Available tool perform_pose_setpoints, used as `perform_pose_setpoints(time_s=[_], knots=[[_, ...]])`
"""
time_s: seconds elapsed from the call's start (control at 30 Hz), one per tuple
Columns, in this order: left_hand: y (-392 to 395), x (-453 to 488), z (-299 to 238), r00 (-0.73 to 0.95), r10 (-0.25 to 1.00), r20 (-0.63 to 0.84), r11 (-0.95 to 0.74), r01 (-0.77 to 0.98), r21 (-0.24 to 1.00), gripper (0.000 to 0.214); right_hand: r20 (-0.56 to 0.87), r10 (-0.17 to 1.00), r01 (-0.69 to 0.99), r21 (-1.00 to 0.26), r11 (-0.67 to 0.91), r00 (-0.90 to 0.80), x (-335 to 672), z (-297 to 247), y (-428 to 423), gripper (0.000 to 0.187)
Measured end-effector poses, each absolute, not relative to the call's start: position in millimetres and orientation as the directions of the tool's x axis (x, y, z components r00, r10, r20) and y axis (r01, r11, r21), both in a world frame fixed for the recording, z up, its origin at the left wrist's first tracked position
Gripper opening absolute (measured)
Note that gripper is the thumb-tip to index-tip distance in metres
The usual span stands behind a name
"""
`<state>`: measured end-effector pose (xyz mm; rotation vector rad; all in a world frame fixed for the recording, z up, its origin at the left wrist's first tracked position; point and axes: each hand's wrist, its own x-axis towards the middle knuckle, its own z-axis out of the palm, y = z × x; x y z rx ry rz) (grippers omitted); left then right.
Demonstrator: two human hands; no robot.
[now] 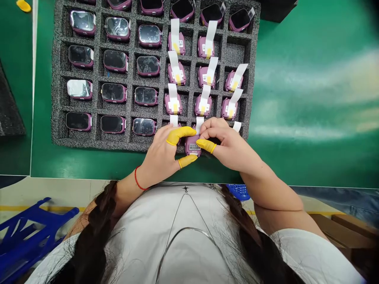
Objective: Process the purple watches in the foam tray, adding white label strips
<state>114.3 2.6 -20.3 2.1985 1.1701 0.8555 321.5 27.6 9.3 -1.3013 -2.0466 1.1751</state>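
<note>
A purple smartwatch body (193, 146), back up with a printed label, is above the tray's near edge. My left hand (166, 152) grips it from the left between thumb and forefinger, both in yellow finger cots. My right hand (227, 142) is closed in a pinch at its upper right, its yellow-capped thumb at the watch. What the right fingertips pinch is hidden. A white strip (199, 124) sticks up just beyond the fingertips; I cannot tell which watch it belongs to. The grey foam tray (127, 145) lies right behind both hands.
Left compartments hold watches with screens up (113, 92). On the right, several lie back up with white strips and yellow tabs (204, 103). A dark box (278, 8) stands at the back right of the green table (304, 98). A yellow piece (23, 5) lies far left.
</note>
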Motion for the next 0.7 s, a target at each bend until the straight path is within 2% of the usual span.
perform_pose_setpoints(time_s=[0.27,0.7], knots=[[4.1,115.4,-19.2,0.443,0.843,0.303,-0.523,0.549,0.652,0.047,-0.15,0.892,0.542,-0.832,0.119,-0.427,317.6,16.4,27.9,0.015],[4.5,116.1,-19.3,0.446,0.832,0.33,-0.546,0.552,0.631,0.047,-0.106,0.904,0.529,-0.836,0.144,-0.414,317.4,12.8,26.1,0.016]])
